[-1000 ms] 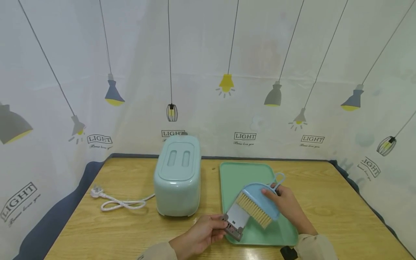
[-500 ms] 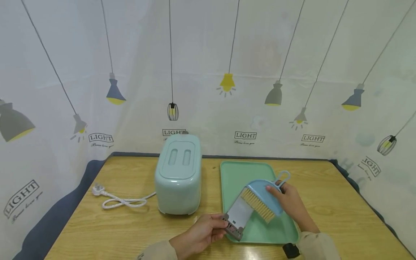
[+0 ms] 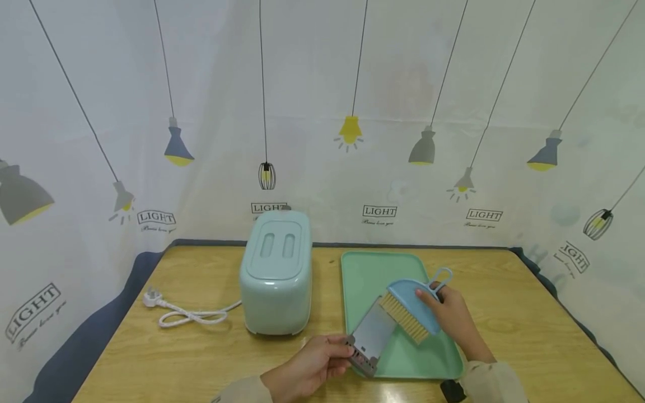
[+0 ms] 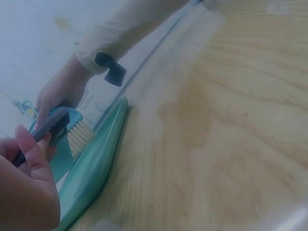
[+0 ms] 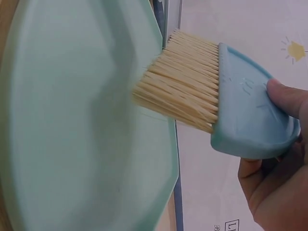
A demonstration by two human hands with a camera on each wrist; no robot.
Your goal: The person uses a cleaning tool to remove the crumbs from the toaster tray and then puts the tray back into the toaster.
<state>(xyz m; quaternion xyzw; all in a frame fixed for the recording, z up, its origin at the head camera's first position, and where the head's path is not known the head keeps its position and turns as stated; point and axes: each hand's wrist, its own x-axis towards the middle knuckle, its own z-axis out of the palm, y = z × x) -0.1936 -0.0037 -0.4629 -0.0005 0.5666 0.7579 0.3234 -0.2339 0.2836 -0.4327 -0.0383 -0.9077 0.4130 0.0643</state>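
Observation:
My left hand [image 3: 322,361] pinches the grey-brown end of a flat metal crumb tray [image 3: 375,330], which is held tilted over a green tray [image 3: 370,268]. In my right hand [image 3: 453,316] is a light-blue hand brush [image 3: 415,302], gripped by its body with the looped handle sticking out past the hand. Its pale bristles [image 5: 180,79] overlap the far edge of the crumb tray in the head view. From the left wrist, the crumb tray shows nearly edge-on, and my left thumb [image 4: 31,147] hides part of it.
A pale blue-green toaster [image 3: 277,302] with its lid on stands left of the green tray. Its white cord and plug [image 3: 194,319] lie loosely on the wooden table [image 3: 166,364]. A lamp-printed curtain [image 3: 312,168] hangs behind the table.
My right hand has moved the brush slightly right across the crumb tray, exposing more of its metal plate. My left hand stays nearly still, holding the crumb tray.

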